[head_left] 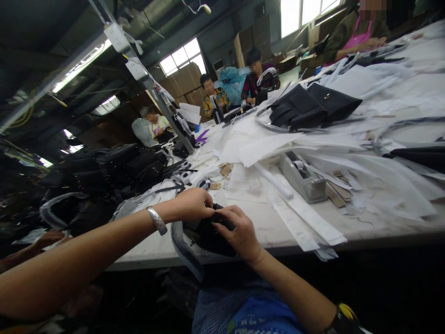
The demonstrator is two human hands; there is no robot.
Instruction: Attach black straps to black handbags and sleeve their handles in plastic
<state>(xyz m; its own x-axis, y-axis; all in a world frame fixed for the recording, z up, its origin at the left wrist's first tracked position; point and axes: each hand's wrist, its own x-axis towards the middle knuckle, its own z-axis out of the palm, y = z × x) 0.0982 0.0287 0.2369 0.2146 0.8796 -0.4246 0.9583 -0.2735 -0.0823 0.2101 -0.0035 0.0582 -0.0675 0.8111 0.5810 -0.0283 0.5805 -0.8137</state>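
A black bag (212, 239) lies at the table's front edge, close to my body. My left hand (194, 204), with a silver bracelet at its wrist, pinches the bag's upper edge. From the other side my right hand (239, 232) grips the same edge, thumb and fingers closed on the dark material. The two hands nearly meet there, and the small part between their fingertips is hidden. A strap or handle in clear plastic wrap (184, 250) hangs from the bag's left side over the table edge.
A grey tape dispenser (306, 178) stands right of my hands, beside white paper strips (299, 213). Black bags (313, 104) lie farther back; more are piled at left (100, 176). A metal post (163, 102) rises behind. Several people sit around the table; another person's hand (48, 239) shows at left.
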